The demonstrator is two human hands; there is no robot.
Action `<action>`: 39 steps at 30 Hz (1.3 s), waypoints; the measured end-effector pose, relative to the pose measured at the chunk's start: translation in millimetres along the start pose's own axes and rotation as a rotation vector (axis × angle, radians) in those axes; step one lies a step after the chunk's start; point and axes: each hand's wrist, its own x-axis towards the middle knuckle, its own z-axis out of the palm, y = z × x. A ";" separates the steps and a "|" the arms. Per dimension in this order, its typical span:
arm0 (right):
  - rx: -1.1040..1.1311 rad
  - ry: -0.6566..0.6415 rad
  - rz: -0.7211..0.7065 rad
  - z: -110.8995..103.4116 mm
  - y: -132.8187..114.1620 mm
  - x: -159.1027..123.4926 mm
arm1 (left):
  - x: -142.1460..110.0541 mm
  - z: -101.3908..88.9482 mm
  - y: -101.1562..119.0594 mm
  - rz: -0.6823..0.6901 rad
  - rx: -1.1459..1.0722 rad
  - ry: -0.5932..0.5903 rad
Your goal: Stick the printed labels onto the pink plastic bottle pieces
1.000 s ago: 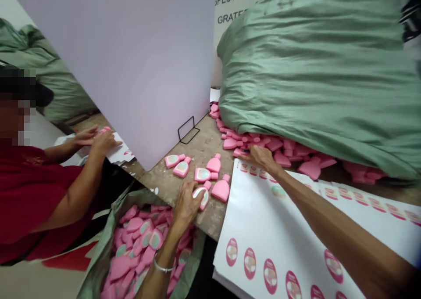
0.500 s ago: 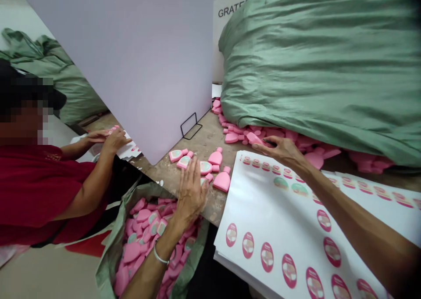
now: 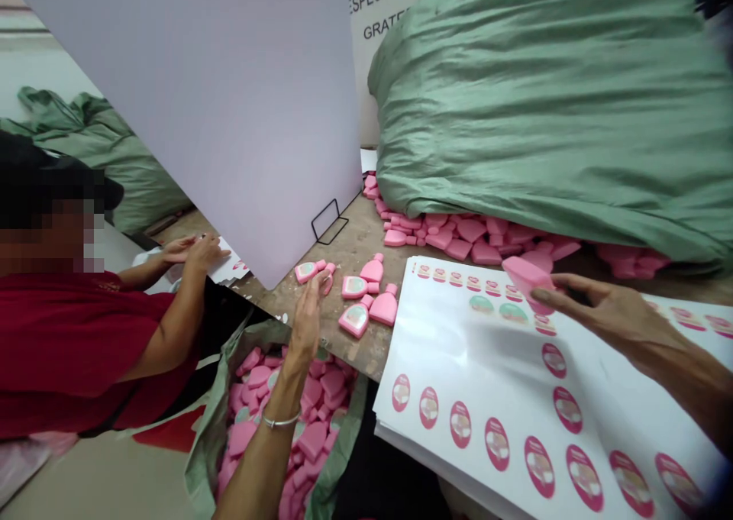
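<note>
My right hand is closed on a plain pink bottle-shaped piece, held above a white sheet of oval stickers. My left hand, fingers stretched out and holding nothing, hovers over the wooden table edge. It is beside a few labelled pink pieces. Just below it, a green bag holds several labelled pink pieces.
A big green sack lies on the table with a pile of plain pink pieces spilling from under it. A lilac divider board stands on a wire foot. A person in a red shirt works at the left.
My right hand picked a plain pink piece from the pile under the sack and drew it back over the sticker sheet. My left hand let go of a labelled piece and opened.
</note>
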 end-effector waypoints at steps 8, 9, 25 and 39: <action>0.002 -0.434 -0.659 20.2 -31.5 -105.5 | -69.9 73.2 34.8 -0.608 -0.475 -0.946; -0.012 -0.457 -0.671 20.3 -34.0 -113.9 | -78.4 82.2 34.2 -0.680 -0.515 -1.040; -0.288 0.106 -0.218 56.8 23.0 -14.8 | -27.3 187.5 21.2 -0.426 -0.413 -0.521; -0.396 0.105 -0.287 71.8 23.2 -18.8 | -22.1 200.4 1.3 -0.400 -0.387 -0.528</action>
